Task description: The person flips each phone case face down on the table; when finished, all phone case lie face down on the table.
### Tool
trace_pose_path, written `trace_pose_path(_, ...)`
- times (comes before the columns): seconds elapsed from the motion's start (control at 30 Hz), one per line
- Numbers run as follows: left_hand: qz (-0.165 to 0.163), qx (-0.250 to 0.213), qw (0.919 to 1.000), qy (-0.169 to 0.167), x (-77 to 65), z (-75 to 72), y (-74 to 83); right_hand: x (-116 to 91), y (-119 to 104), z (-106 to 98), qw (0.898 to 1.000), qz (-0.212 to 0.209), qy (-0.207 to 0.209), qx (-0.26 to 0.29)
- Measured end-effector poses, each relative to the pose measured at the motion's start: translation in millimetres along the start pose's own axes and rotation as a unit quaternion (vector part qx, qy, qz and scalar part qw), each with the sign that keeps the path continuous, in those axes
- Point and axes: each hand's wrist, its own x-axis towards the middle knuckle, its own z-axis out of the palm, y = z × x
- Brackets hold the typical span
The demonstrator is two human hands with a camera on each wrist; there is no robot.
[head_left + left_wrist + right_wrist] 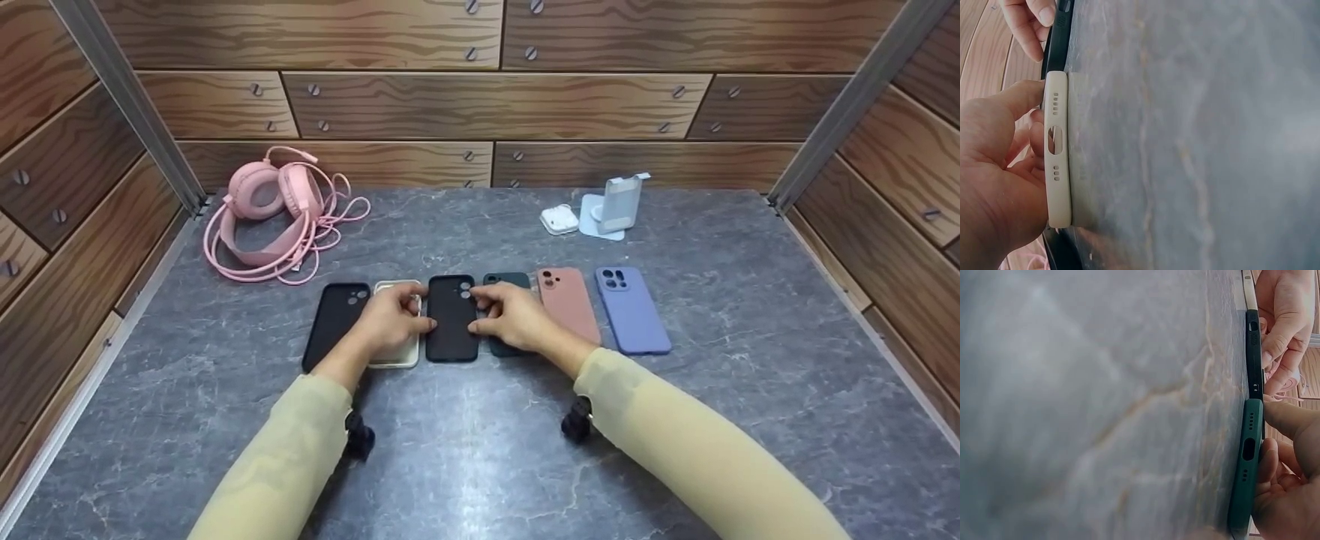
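In the head view, several phone cases lie in a row on the table. My left hand [386, 321] and right hand [517, 315] hold the middle black phone case [452, 321] by its two long sides, thumb and forefinger at each edge. The left hand passes over a cream case [1058, 199], whose bottom edge with port cutout shows in the left wrist view. Beneath the right hand is a dark green case [1246, 486], seen end-on in the right wrist view. Another black case [332, 322] lies left of the cream one.
A pink case [568, 300] and a purple case [634, 313] continue the row rightward. Pink headphones [301, 191] with a coiled cable sit at the back left. Behind the row stand a small white case [559, 220] and a light blue folding stand [619, 208]. Wood-patterned walls enclose the table.
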Motion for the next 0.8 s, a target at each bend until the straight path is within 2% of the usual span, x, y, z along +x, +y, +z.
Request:
trace_pose_path(0.4, 0.011, -0.014, 0.9998, 0.0, 0.1, -1.8, 2.0, -2, 0, -1, 1.0, -0.017, -0.004, -0.018)
trace_pose_path(0.8, 0.017, 0.008, 0.9998, -0.002, -1.4, -6.4, 12.1, -4, -4, -1, 0.999, -0.007, -0.015, -0.048)
